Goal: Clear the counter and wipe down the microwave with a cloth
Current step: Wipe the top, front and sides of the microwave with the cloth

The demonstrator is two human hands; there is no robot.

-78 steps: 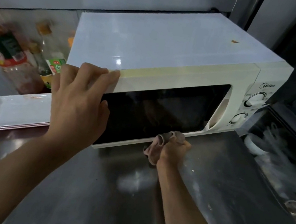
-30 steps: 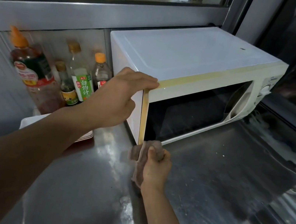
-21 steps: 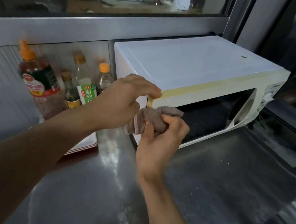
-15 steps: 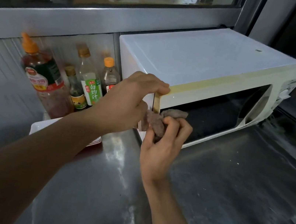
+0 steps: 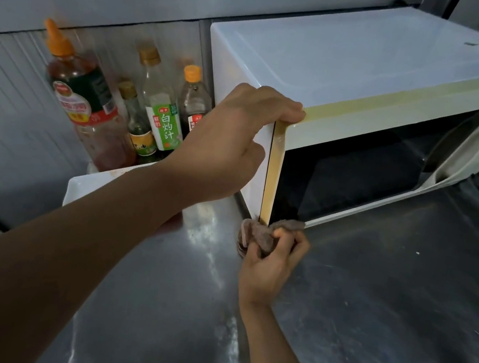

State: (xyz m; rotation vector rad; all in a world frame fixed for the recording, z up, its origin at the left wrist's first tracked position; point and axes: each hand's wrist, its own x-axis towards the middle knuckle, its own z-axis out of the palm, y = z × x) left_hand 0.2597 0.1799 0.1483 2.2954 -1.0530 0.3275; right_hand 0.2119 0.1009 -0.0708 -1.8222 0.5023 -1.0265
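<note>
The microwave (image 5: 358, 74), a white box with smooth glossy top, yellowed door frame and dark glass window, sits on the scuffed steel counter (image 5: 370, 296), its long axis running from the near left corner away to the right, door facing the viewer. The left hand (image 5: 232, 142) grasps its upper front-left corner, fingers curled over the edge. At the microwave's lower front-left corner the right hand (image 5: 272, 265) clutches a crumpled brownish cloth (image 5: 261, 235). Left of the microwave stand sauce bottles (image 5: 161, 112) behind a white tray (image 5: 90, 186)
</note>
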